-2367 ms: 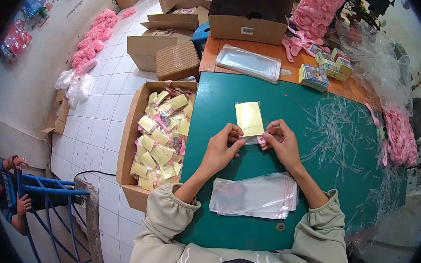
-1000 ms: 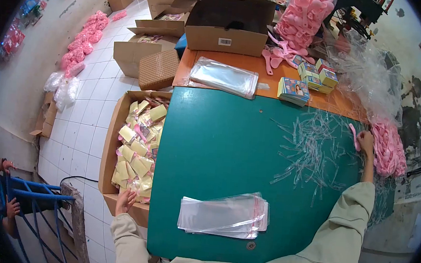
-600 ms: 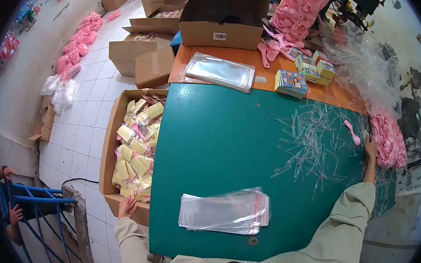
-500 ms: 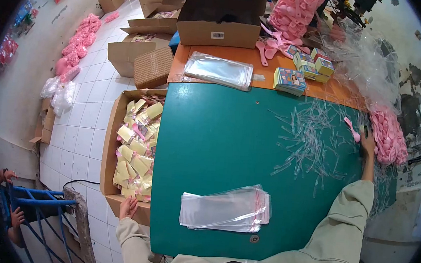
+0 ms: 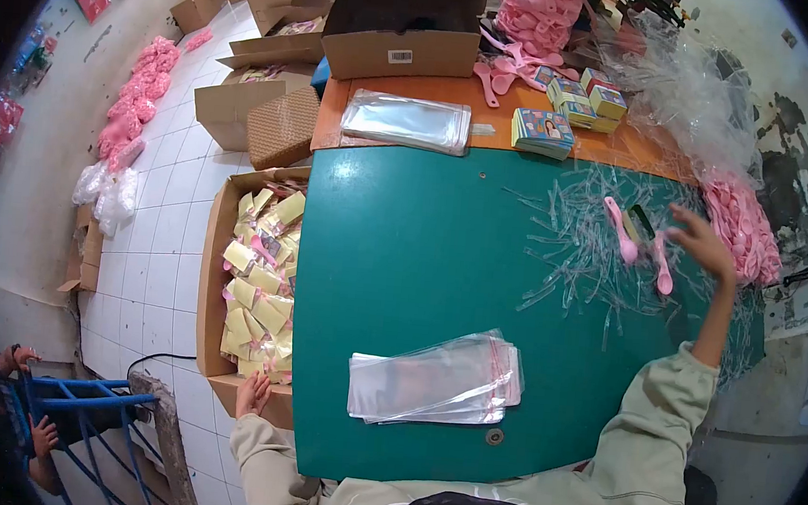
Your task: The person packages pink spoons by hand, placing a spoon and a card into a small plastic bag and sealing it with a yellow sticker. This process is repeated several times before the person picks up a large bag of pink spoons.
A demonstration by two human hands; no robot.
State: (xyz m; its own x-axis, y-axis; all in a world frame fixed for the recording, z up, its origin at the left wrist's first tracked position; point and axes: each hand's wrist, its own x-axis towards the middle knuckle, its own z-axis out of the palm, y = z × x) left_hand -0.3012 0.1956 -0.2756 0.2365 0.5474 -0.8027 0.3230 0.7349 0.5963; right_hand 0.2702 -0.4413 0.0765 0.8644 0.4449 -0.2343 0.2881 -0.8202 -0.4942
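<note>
My right hand point(image 5: 702, 246) is over the right side of the green table, fingers apart and holding nothing. Its fingertips are right by the handle of a pink spoon point(image 5: 663, 271). A second pink spoon point(image 5: 622, 234) lies to the left, with a small dark green and yellowish item point(image 5: 636, 221) between the two. Thin clear plastic strips point(image 5: 580, 243) are scattered under and around them. My left hand point(image 5: 253, 396) rests at the near edge of a cardboard box point(image 5: 211, 309), its fingers loosely stretched. Packed pieces with pale yellow cards point(image 5: 264, 279) fill this box.
Clear plastic bags point(image 5: 437, 379) lie on the near part of the green table point(image 5: 404, 253). On the orange surface stand more bags point(image 5: 405, 122), card stacks point(image 5: 543, 132) and an open carton point(image 5: 401, 43). Bundled pink spoons point(image 5: 743, 227) hang at right. Another person's hands point(image 5: 43, 435) show at lower left.
My right hand has lifted and shifted from the table's right edge toward the strips. Two spoons and the dark green item now lie there, where one spoon showed before. My left hand stays by the box.
</note>
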